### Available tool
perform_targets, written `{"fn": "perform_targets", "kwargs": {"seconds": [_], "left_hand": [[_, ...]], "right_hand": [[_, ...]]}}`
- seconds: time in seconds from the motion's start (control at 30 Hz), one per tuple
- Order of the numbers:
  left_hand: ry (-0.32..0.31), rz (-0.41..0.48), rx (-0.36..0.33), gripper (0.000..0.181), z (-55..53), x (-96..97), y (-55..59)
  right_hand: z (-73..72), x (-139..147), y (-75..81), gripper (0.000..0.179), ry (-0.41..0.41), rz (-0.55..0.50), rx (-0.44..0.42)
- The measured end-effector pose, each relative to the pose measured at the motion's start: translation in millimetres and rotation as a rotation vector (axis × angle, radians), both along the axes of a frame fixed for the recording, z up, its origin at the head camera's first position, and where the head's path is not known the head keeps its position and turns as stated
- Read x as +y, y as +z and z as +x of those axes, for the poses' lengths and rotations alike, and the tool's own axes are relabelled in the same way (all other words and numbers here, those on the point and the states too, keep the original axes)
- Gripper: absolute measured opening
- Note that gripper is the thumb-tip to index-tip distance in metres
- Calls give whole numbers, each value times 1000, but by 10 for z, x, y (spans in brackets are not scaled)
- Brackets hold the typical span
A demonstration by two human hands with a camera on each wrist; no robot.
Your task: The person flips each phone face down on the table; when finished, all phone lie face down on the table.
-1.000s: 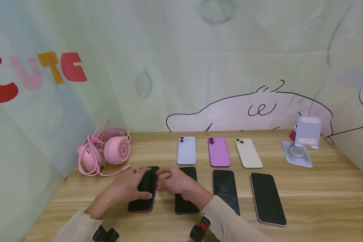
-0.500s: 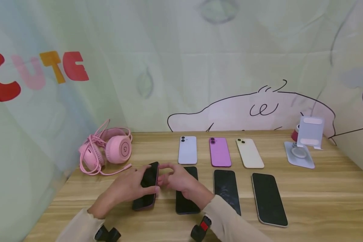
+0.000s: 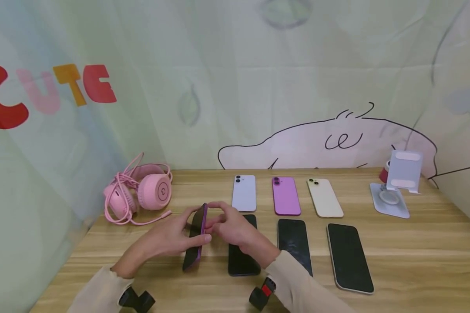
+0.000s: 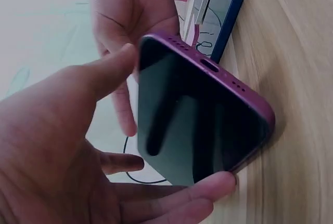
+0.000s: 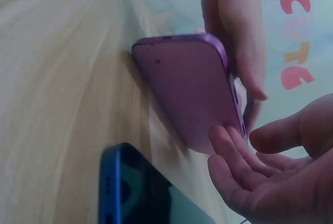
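A smartphone with a dark screen and purple frame (image 3: 196, 227) stands tilted on its long edge at the left front of the table. My left hand (image 3: 167, 238) grips it, thumb at the raised edge and fingers along the opposite edge. The left wrist view shows its black screen (image 4: 197, 115) and charging port end. On the other side is my right hand (image 3: 235, 228), its fingertips touching the plain pinkish back (image 5: 182, 83) near the far end. Under my right forearm lies a second smartphone (image 3: 240, 261), face up with a dark screen and blue frame.
Two more dark-screened phones (image 3: 293, 239) (image 3: 350, 258) lie to the right. Behind them are a pale blue phone (image 3: 244, 195), a purple phone (image 3: 286, 198) and a cream phone (image 3: 326, 200), backs up. Pink headphones (image 3: 154, 191) sit back left; a folding stand (image 3: 404, 171) back right.
The gripped smartphone has gone from lying face up to tilted on its edge, its screen turning leftward. My left hand has moved slightly right with it; my right fingers stay beside its far end.
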State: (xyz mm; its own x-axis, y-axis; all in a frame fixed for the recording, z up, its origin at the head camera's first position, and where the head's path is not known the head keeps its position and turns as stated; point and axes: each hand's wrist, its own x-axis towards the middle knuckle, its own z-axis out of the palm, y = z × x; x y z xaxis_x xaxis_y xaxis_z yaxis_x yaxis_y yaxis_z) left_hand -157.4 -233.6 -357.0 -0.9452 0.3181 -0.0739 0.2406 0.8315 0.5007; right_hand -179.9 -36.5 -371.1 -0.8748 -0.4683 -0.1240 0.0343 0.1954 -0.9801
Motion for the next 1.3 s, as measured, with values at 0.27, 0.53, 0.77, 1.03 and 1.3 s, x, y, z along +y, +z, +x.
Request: {"fn": "perform_targets", "kwargs": {"seconds": [0.27, 0.53, 0.77, 1.03, 1.3], "left_hand": [[-16, 134, -64, 84, -6, -47, 76], [52, 101, -85, 76, 27, -180, 191], [55, 81, -157, 77, 45, -245, 206], [-9, 159, -245, 81, 6, -240, 129], [-27, 162, -272, 80, 0, -269, 66]], "right_hand": [[8, 7, 20, 61, 67, -26, -46], [43, -12, -14, 68, 126, 31, -80], [65, -35, -39, 66, 157, 51, -153], [48, -18, -42, 68, 147, 82, -124], [48, 1, -44, 57, 166, 143, -104]]}}
